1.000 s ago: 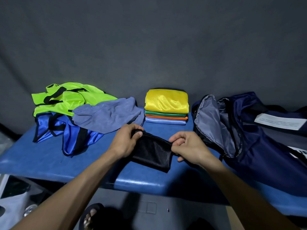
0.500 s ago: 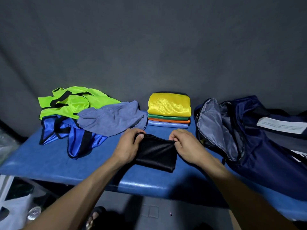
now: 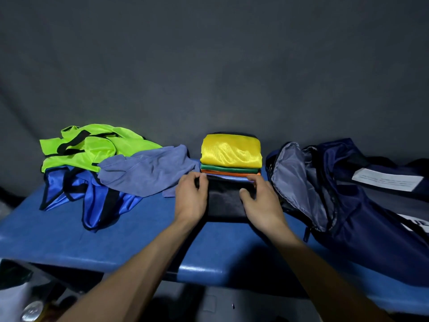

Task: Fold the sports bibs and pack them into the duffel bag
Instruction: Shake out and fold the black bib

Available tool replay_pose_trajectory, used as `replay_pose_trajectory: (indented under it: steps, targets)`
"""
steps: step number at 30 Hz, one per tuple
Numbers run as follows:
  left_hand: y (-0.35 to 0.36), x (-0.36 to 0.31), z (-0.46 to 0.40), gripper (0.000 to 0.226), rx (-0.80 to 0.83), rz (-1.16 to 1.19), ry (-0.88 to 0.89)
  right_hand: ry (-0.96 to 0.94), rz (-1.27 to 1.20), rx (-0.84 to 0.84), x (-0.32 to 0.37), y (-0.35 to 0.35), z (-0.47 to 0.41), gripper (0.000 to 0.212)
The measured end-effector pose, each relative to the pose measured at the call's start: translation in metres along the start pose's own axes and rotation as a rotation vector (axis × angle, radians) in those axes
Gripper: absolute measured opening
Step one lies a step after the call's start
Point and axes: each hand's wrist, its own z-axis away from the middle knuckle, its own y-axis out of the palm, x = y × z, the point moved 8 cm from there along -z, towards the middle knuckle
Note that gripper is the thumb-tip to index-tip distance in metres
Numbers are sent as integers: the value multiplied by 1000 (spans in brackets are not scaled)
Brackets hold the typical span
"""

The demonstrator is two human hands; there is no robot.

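Folded black bib [image 3: 226, 202] lying on blue table [image 3: 139, 233], far edge touching folded stack [image 3: 231, 156]. Left hand [image 3: 190, 199] and right hand [image 3: 260, 203] gripping its side edges, fingers curling over far corners. Stack showing four layers: yellow, green, orange, light blue. Three loose bibs sitting left: lime [image 3: 92, 147], blue [image 3: 92, 196], grey [image 3: 148, 173]. One duffel bag [image 3: 348, 194] gaping open just right. Bare table strip running along near edge.

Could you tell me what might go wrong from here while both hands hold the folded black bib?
The black bib, gripped by the left hand and right hand, sits right against the folded stack; a push could topple it. The slippery fabric may unfold when lifted. The duffel bag opening sags, so the bib could snag.
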Motion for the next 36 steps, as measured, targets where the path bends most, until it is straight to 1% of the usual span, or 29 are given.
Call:
replay_pose_trajectory:
  steps: [2,3,7,8,10,13,16,18,19,21,22,23,24,25,26,27,29,32,34,36]
  targets:
    - [12,-7,-7,34,-10,12,0,-73,67,-38,5,-2,0,54]
    - [16,-8,-9,34,-20,14,-6,-114,139,-41,7,-1,0,57]
    - [24,-5,-16,29,-30,-19,-23,-194,534,-12,6,13,2,56]
    - [24,-4,-18,29,-24,-38,-27,-228,610,-22,8,14,2,56]
    - [25,-4,-21,30,2,-83,-21,-285,682,-31,11,18,-1,59]
    - [28,-3,-24,33,44,-160,-20,-329,726,12,8,25,-6,65]
    - [31,-2,-28,40,69,-180,-44,-338,693,12,9,24,-7,68]
    - [28,-6,-27,43,75,-196,-17,-335,699,21,8,25,-7,70]
    - [25,-10,-25,40,82,-229,16,-336,697,17,8,26,-7,70]
    - [20,-16,-17,26,77,-369,78,-325,697,14,5,26,-8,70]
    - [16,-23,-11,23,52,-448,131,-321,698,16,4,27,-8,69]
    - [14,-34,-4,24,34,-504,228,-325,697,17,4,28,-9,69]
    - [16,-45,3,26,48,-539,360,-328,698,24,5,29,-9,68]
    - [21,-53,11,28,100,-568,494,-333,703,31,5,30,-9,67]
    - [26,-53,17,32,169,-608,590,-336,711,37,5,30,-9,66]
    - [30,-46,20,39,234,-655,619,-342,719,36,5,30,-9,66]
    - [32,-24,19,54,338,-732,554,-344,724,40,6,30,-7,70]
    - [32,-10,18,60,385,-746,519,-423,760,76,9,35,-1,75]
    - [33,-11,16,62,406,-720,494,-467,772,158,7,38,1,84]
    - [32,-13,12,68,455,-705,437,-463,753,239,1,39,0,88]
